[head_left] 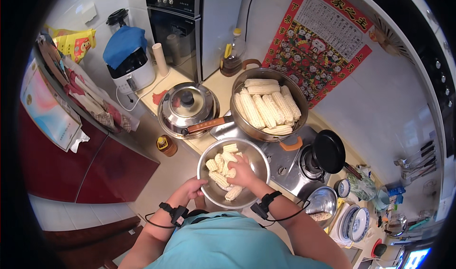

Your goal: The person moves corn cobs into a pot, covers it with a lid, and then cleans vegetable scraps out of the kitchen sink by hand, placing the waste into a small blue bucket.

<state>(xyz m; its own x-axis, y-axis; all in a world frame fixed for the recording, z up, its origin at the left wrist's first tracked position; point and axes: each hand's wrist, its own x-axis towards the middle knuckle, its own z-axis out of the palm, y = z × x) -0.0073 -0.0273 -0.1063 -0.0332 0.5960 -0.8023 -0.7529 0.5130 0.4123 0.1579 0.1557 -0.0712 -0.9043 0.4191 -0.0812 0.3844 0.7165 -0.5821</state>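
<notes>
Looking straight down into a steel bowl held close to the body, with short pieces of pale corn heaped in the bottom. Left hand out at the near-left rim, grip pinching the edge with the thumb on top. Right hand reaching inside, fingers bent down onto the corn; can't really tell if actually clamped on a piece or just touching.

Just beyond the bowl, a big steamer pot on the stove, loaded with whole cobs, most of them side by side. Left of that, a wooden-handled pan with a glass lid on the pale surface. Over on the right, a black frying pan, then another metal bowl near some blue-patterned dishes. Also spotted: an oil bottle down on the floor.
</notes>
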